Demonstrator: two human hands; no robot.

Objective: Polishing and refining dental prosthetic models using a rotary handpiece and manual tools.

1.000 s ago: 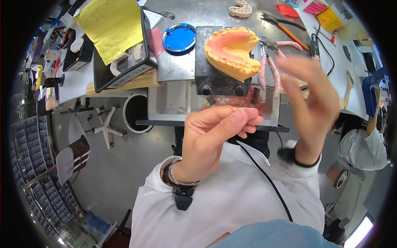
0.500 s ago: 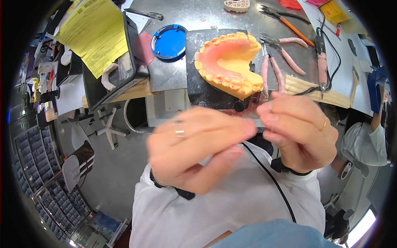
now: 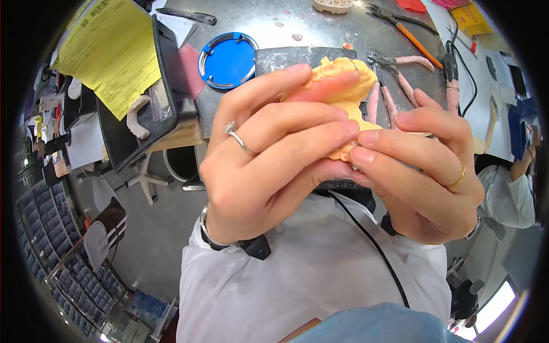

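Observation:
A yellow dental cast (image 3: 361,103) with pink wax (image 3: 334,87) along its arch is raised and tilted in front of me, above a black plate (image 3: 286,56). My left hand (image 3: 266,151) wraps round it, hiding much of its left side and near teeth. At the cast's near edge, the fingertips of my right hand (image 3: 429,171) are pinched together, close against the left fingertips. A tiny glint shows between the right fingers, but what they grip is hidden.
Pink-handled pliers (image 3: 388,106) and orange-handled cutters (image 3: 418,44) lie to the right. Left stand a round blue holder with coiled wire (image 3: 229,62) and a dark bin (image 3: 168,68) bearing yellow paper (image 3: 108,51). A pale cast (image 3: 333,6) sits at the back.
The cast has come up off the black plate into my left hand and tilted. My right fingers have moved to its near edge. The view has shifted slightly.

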